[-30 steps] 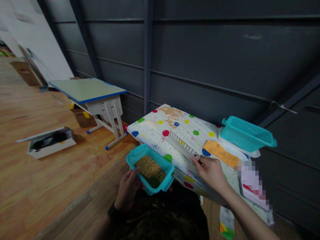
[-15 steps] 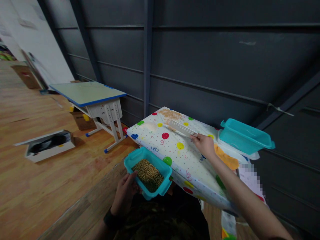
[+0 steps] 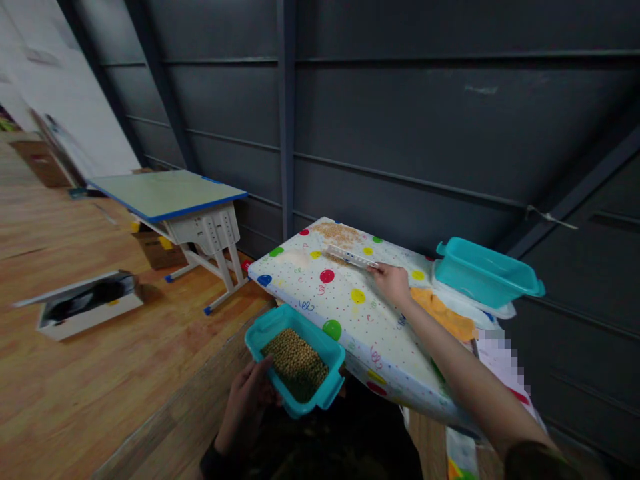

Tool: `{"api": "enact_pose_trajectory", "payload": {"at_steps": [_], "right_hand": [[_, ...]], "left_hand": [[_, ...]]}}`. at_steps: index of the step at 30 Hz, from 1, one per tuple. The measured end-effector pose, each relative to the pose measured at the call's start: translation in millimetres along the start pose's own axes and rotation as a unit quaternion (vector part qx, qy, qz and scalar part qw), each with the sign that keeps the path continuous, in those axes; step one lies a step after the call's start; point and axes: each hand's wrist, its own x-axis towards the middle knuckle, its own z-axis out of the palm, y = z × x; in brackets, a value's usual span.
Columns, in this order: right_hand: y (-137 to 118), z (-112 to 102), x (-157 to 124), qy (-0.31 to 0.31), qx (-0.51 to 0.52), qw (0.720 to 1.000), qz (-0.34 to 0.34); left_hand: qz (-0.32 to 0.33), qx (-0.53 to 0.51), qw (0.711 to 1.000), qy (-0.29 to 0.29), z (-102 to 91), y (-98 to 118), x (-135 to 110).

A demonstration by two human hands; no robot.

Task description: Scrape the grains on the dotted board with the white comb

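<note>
My left hand (image 3: 249,400) grips the near-left rim of a turquoise plastic basin (image 3: 327,333). Yellowish soybeans (image 3: 295,353) lie inside, with something dark green at the near end. The basin is held low, by the front edge of a table covered in a balloon-print cloth (image 3: 300,280). My right hand (image 3: 393,283) is closed on the end of a long, white, flat tool (image 3: 345,255) with a row of slots; its exact kind is unclear. The tool's far end is at a scatter of light-brown grains (image 3: 336,233) on the cloth. Beside them is a pale powdery patch (image 3: 297,258).
At the table's right stand a second turquoise basin (image 3: 487,273) on a white lid and an orange cloth (image 3: 443,313). A dark panelled wall (image 3: 400,120) runs behind. Leftward are a desk (image 3: 170,190) and an open white box (image 3: 90,310) on the floor.
The white tool has tilted from showing its flat face to nearly edge-on, and my right hand has shifted slightly left. My left hand still holds the basin. The view has turned slightly.
</note>
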Motion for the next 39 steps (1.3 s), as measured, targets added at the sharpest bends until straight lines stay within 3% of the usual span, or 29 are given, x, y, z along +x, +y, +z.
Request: {"api": "enact_pose_trajectory", "payload": {"at_steps": [13, 23, 30, 35, 39], "right_hand": [[-3.1, 6.3, -11.9, 0.007, 0.014, 1.000, -0.009], [-1.0, 5.9, -35.2, 0.022, -0.003, 0.996, -0.089], [-9.8, 4.8, -28.9, 0.030, -0.057, 0.997, -0.038], [-7.5, 2.9, -41.6, 0.021, -0.061, 0.995, -0.070], [-6.7, -1.8, -44.1, 0.029, -0.073, 0.996, -0.040]], "left_hand": [[-0.006, -0.012, 1.000, -0.012, 3.0, -2.9, -0.1], [-0.026, -0.006, 1.000, -0.001, 8.7, -2.3, -6.0], [-0.024, 0.012, 0.999, -0.020, 7.9, -1.4, -6.7], [-0.029, 0.016, 0.999, -0.017, 5.8, -4.3, -4.5], [-0.039, 0.013, 0.999, -0.023, 10.4, -0.4, -7.5]]}}
